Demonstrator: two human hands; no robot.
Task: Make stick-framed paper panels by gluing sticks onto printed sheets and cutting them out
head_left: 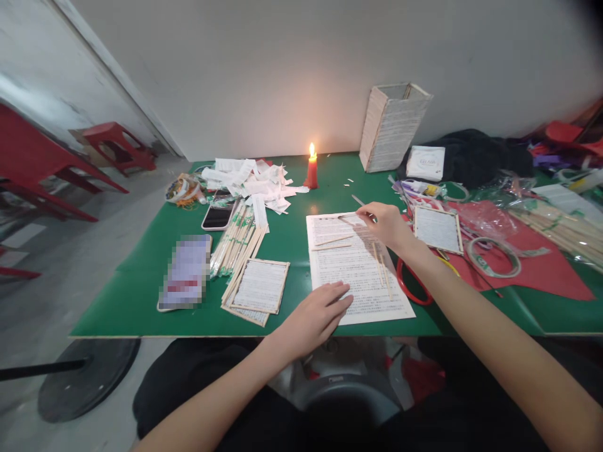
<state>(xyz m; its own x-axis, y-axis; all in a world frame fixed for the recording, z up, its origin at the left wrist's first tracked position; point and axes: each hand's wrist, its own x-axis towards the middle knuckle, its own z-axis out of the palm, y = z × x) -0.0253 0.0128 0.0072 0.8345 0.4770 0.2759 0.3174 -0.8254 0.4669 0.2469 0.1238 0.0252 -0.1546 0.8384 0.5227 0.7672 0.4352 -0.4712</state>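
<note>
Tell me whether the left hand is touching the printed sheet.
Touching: the head view shows the left hand with its fingers lying on the lower part of the printed sheet.

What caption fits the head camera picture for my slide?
Left hand rests on a printed sheet, right hand pinching a thin stick, by a lit candle.

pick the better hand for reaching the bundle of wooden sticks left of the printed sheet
Left hand: it rests on the printed sheet, nearer the bundle of wooden sticks, and looks empty. The right hand is farther away, across the sheet, and seems to pinch a thin stick.
</note>
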